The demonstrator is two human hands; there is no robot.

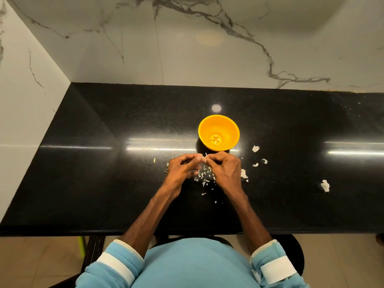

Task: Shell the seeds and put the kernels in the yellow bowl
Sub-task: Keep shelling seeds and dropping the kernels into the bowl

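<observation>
Head view: the left hand (182, 169) and right hand (224, 169) meet fingertip to fingertip, both pinching a small pale seed (205, 156). At their 12 o'clock stands the yellow bowl (230, 129), with a few pale kernels (216, 139) at its bottom. Shell scraps (204, 176) litter the black desk (104, 183) beneath the hands and toward 3 o'clock.

Glossy black countertop (104, 183); veined white marble wall (207, 59) behind; beige floor tiles (41, 256) below

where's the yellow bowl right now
In the head view the yellow bowl stands near the middle of the black counter, just beyond the two hands, slightly toward the right hand, with kernels in it.
</observation>
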